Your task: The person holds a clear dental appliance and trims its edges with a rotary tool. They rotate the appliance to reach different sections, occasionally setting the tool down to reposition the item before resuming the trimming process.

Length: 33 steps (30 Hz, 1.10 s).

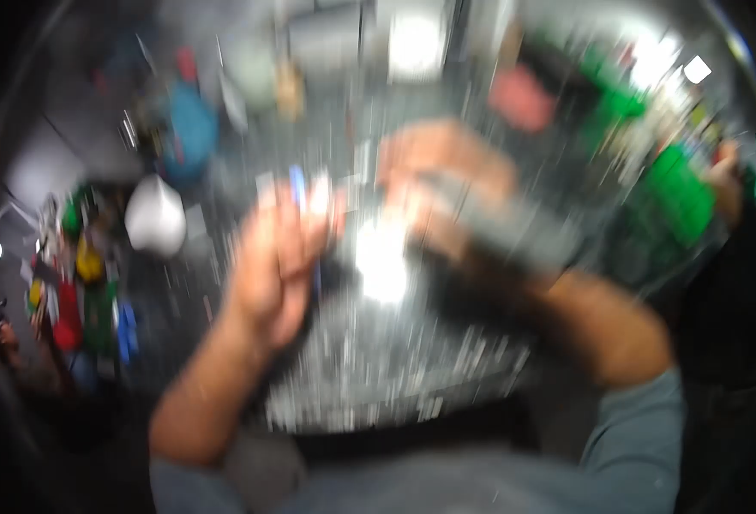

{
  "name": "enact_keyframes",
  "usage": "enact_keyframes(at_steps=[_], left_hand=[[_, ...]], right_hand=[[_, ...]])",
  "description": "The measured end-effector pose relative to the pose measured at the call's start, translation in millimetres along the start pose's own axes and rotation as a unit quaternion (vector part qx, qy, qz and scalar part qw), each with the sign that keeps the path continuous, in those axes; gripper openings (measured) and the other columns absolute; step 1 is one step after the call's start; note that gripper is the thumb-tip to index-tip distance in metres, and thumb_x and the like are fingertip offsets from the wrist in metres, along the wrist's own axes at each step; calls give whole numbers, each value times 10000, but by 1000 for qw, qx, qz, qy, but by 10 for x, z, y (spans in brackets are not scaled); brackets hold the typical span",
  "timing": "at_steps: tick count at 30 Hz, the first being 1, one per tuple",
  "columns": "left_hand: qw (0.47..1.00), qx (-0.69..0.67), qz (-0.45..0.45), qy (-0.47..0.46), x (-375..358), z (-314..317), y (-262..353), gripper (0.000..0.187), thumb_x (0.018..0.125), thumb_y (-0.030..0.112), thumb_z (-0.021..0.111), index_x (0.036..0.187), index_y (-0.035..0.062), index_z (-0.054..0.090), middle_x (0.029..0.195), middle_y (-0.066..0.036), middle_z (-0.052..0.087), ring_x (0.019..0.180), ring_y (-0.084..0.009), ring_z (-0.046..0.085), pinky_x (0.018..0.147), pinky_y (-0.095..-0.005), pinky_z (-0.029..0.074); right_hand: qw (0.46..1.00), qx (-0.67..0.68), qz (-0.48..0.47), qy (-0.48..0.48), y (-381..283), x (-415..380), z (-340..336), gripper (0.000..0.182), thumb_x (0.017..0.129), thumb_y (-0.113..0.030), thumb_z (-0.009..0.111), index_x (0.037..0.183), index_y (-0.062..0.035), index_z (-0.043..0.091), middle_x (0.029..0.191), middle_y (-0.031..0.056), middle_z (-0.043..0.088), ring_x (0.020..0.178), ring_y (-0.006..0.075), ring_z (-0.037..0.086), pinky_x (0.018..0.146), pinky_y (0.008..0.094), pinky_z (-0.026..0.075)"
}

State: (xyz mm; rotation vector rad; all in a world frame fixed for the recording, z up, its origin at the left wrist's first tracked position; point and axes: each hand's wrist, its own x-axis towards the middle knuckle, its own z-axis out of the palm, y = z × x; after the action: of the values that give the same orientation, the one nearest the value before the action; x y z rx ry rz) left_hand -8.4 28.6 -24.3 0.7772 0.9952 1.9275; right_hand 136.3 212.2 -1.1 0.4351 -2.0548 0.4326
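Strong motion blur covers both hands. My left hand (pixel 277 261) is raised over the dark, shiny table (pixel 395 364), its fingers closed around a slim blue thing (pixel 298 184) whose kind I cannot make out. Beside it, a small white blur (pixel 320 197) shows at the fingertips. My right hand (pixel 447 163) is bent inward a short way to the right, apart from the left. Its fingers are too smeared to show whether they grip anything. A grey, blurred shape (pixel 515 227) lies across its wrist.
Bright light reflects off the tabletop between my hands. A white rounded thing (pixel 156 216) and a blue-teal thing (pixel 191 128) are at the left. Red (pixel 522 98) and green (pixel 680 195) things are at the right, near another person's hand (pixel 724 176). Colourful items (pixel 67 313) crowd the far left.
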Motion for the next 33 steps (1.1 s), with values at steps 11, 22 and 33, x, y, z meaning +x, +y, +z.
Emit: enact_keyframes(at_steps=[11,22,33], left_hand=[[999,48,17,6,-141,249,15,320,889,19,601,1192,-58,537,1099,-158,617,999,-253,648,920,-352,533],[999,7,34,24,-178,343,23,238,937,101,582,1157,14,552,1033,-157,653,957,-278,677,843,-389,584],[998,63,13,12,-209,330,3,286,906,71,595,1177,-9,547,1108,-149,631,1040,-217,632,934,-389,542]], right_hand=[[970,198,119,79,-300,-47,138,211,847,-13,620,1058,-3,611,1030,77,642,937,130,614,805,262,512],[931,299,209,28,-377,-112,70,381,773,-46,709,1130,17,592,1082,116,606,1038,189,616,918,306,502],[965,206,161,27,-355,-60,68,269,864,-38,581,1124,24,544,1032,134,608,956,201,637,852,306,519]])
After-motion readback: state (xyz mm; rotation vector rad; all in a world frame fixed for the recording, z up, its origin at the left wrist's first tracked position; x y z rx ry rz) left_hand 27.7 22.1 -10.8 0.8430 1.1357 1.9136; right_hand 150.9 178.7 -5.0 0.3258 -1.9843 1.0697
